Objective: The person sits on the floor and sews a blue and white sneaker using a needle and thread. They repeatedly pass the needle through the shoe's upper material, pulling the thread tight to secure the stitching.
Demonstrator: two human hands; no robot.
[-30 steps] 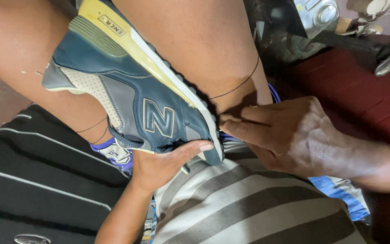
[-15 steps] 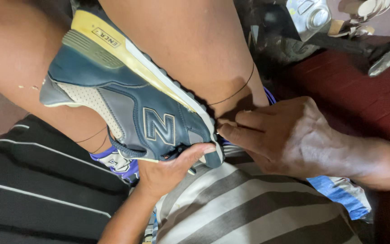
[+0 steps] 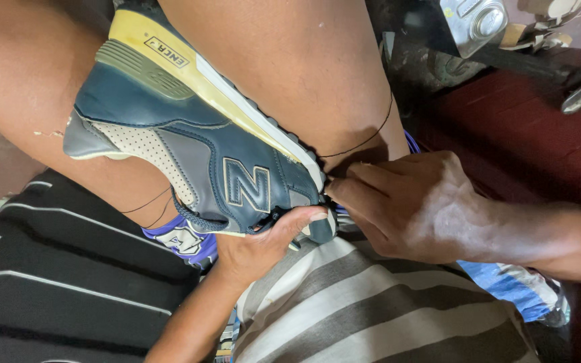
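Observation:
A navy and grey sneaker with a yellowed sole lies wedged between my two bare thighs, heel up at the top left, toe pointing down right. My left hand grips the toe end from below, thumb pressed on the upper. My right hand pinches at the sole edge near the toe, fingers closed together. A thin dark thread runs from there across my right thigh; another strand crosses my left thigh. What the right fingertips pinch is too small to make out.
Striped grey and black shorts cover my lap below the shoe. A dark red floor lies to the right, with a metal object and scraps at the top right. Blue cloth shows under my right forearm.
The shoe has shifted a little to the right and down in view. Both hands stay at the toe end, the right fingers drawn closer to the sole edge.

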